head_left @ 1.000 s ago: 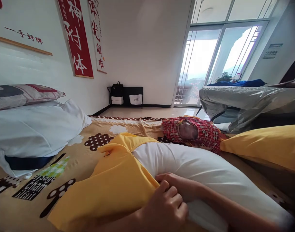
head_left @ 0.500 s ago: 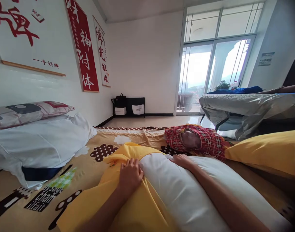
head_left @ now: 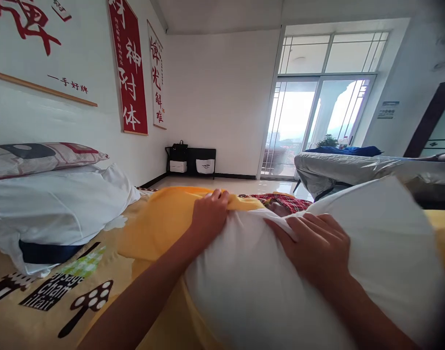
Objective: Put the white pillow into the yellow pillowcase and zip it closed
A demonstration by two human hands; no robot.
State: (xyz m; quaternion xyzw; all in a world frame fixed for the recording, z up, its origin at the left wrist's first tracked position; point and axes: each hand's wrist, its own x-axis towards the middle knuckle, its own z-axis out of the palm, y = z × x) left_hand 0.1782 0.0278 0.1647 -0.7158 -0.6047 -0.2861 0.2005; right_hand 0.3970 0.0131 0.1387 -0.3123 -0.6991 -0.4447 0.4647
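Observation:
A plump white pillow [head_left: 255, 277] is raised in front of me, with a yellow pillowcase [head_left: 159, 223] lying against its left side and along part of its top edge. My left hand [head_left: 211, 214] is closed on the yellow cloth at the pillow's upper left edge. White fabric from the pillow is bunched in my right hand [head_left: 315, 243], its fingers curled over the top and the thumb pressing the near side. To the right of that hand, a wide part of the white pillow stands up. My fingertips are partly hidden behind the cloth.
A patterned brown blanket [head_left: 109, 272] spreads underneath. At left, a patterned pillow [head_left: 43, 158] rests on a white one [head_left: 62, 209]. Behind the raised pillow lies a red plaid cloth [head_left: 295, 201]. More yellow fabric [head_left: 443, 226] shows at right, and a plastic-covered table [head_left: 335, 167] stands beyond.
Both hands have lifted the white pillow and yellow pillowcase upward. My right hand has gone from resting on the pillow's far end to gripping its fabric. The view has tilted slightly.

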